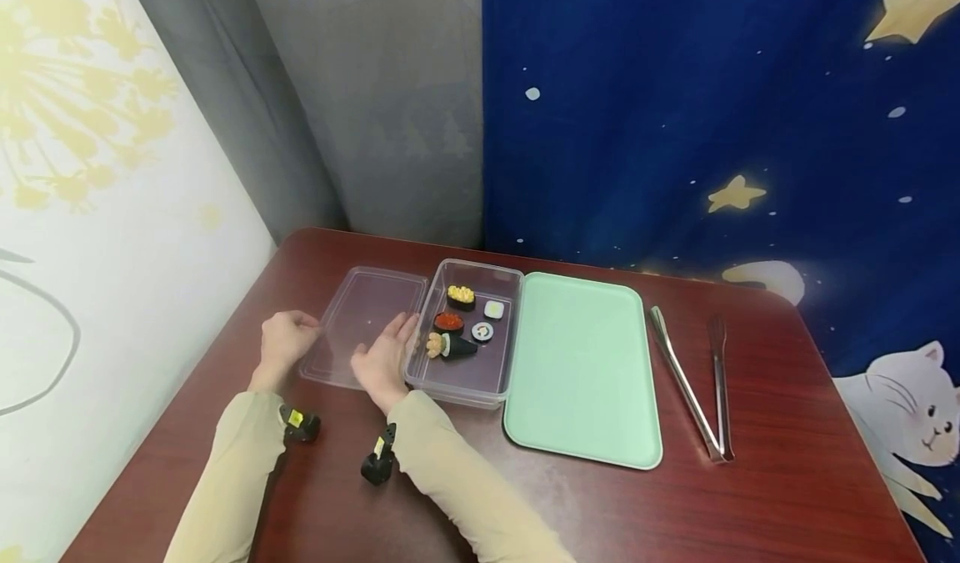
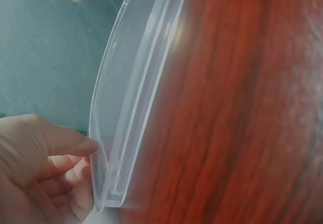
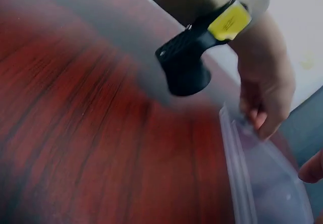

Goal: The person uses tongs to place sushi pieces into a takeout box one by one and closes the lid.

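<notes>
A clear plastic lid (image 1: 360, 317) lies left of a clear plastic box (image 1: 468, 392). My left hand (image 1: 287, 342) pinches the lid's left edge between thumb and fingers, as the left wrist view shows close up at the lid's corner (image 2: 101, 183). My right hand (image 1: 381, 363) is by the lid's right side with its fingers extended toward the box's left wall; whether it touches either one is unclear. In the box sit toy sushi pieces: a yellow-topped piece (image 1: 461, 297), a red-topped piece (image 1: 448, 322), a dark cone roll (image 1: 453, 345) and two small rolls (image 1: 482, 332).
A mint-green tray (image 1: 585, 363) stands against the box's right side. Farther right, metal tongs (image 1: 686, 388) lie spread on the dark red table (image 1: 795, 413). Grey and blue curtains (image 1: 637, 129) hang behind the table, and a white wall (image 1: 150, 213) is at the left.
</notes>
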{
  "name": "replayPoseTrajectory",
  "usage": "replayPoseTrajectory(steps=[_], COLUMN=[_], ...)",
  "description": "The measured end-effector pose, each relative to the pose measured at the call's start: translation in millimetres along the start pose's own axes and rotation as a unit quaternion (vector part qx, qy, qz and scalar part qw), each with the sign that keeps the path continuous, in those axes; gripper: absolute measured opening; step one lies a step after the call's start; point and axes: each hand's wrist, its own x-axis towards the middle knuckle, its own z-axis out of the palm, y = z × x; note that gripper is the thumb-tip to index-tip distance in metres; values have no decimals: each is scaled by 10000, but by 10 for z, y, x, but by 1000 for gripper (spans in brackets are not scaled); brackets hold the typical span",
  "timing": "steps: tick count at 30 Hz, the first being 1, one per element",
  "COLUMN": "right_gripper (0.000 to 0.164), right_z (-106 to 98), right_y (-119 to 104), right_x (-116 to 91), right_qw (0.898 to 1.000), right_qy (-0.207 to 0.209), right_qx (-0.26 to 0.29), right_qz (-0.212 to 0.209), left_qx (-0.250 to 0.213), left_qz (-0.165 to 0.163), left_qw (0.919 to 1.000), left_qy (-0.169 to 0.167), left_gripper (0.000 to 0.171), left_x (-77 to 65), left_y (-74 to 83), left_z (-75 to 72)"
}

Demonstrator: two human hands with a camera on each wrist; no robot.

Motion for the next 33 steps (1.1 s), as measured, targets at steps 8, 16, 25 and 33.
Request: replayPoseTrajectory(steps=[8, 16, 25, 33], right_gripper=[67, 63, 61, 42], right_z=[58, 13, -116, -373], right_y=[46, -48, -222, -335], right_x=[21, 51, 175, 354], right_qw=[9975, 9930, 9800, 9638], right_qy=[633, 861, 1350, 1505], right_qx=[15, 674, 1010, 1714], right_qz=[-311, -452, -1059, -1383], left_qx=[-18, -44, -568, -1200], left_qz=[4, -130, -230, 16], left_qw=[10000, 9999, 9978, 9926], left_qy=[-33, 1, -237, 194], left_gripper=[20, 22, 29, 28], left_x=[-5, -1, -35, -24], left_y=[-42, -85, -64, 81], left_z=[-27, -190, -506, -647])
